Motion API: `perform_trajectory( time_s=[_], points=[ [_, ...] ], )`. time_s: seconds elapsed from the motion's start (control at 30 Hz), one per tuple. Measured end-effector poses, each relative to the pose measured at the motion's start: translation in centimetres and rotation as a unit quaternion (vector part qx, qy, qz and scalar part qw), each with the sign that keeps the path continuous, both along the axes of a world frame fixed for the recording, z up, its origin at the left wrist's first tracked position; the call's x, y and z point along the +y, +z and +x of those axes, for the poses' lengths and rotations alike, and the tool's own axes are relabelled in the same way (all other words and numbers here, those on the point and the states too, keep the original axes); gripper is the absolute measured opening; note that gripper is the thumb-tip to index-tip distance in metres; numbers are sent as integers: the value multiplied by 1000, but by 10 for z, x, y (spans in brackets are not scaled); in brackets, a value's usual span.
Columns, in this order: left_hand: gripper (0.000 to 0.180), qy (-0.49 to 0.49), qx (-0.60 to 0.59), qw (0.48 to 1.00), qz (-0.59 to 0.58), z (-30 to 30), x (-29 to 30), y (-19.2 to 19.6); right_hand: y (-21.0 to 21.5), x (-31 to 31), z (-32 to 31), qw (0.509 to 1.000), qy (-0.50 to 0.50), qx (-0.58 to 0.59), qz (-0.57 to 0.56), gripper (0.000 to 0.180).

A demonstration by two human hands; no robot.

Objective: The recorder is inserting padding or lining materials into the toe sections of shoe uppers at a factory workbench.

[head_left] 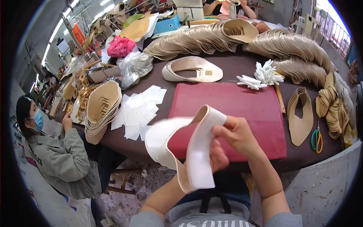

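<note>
In front of my body hangs a shoe upper (201, 151), glossy white outside with a beige lining, its left part smeared by motion. My right hand (236, 134) pinches its upper right edge between thumb and fingers. Behind the strip is my left hand (218, 156), partly covered and blurred, so its grip is unclear; the left forearm passes behind the upper's lower end. Below them on the table lies a dark red mat (245, 109). Beyond the mat is a small stack of beige shoe uppers (210, 72), next to a pile of white strips (264, 73).
Long rows of stacked uppers (189, 41) line the table's far side. Scissors (317, 140) and a single upper (301, 121) lie right. White pieces (138, 109) and nested uppers (102, 106) are left. A masked person (60, 151) sits at the left; another works at the back.
</note>
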State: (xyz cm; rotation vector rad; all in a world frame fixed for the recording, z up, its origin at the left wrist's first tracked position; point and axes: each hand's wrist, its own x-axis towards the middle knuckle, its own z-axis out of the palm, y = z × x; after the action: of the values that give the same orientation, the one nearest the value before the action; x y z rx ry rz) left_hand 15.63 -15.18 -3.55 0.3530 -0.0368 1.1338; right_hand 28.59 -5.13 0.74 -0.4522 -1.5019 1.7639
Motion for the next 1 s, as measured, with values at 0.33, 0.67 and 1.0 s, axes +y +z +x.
perform_trajectory(
  time_s=[0.33,0.67,1.0],
  points=[
    [25,299,102,945,-86,5,40,-30,-17,-6,25,987,-140,-65,-38,15],
    [34,375,244,892,-66,15,52,-29,-31,17,19,989,-128,-23,-76,15],
    [39,426,200,882,-5,-36,76,-17,-23,69,33,972,-229,-55,-5,33]
  ],
)
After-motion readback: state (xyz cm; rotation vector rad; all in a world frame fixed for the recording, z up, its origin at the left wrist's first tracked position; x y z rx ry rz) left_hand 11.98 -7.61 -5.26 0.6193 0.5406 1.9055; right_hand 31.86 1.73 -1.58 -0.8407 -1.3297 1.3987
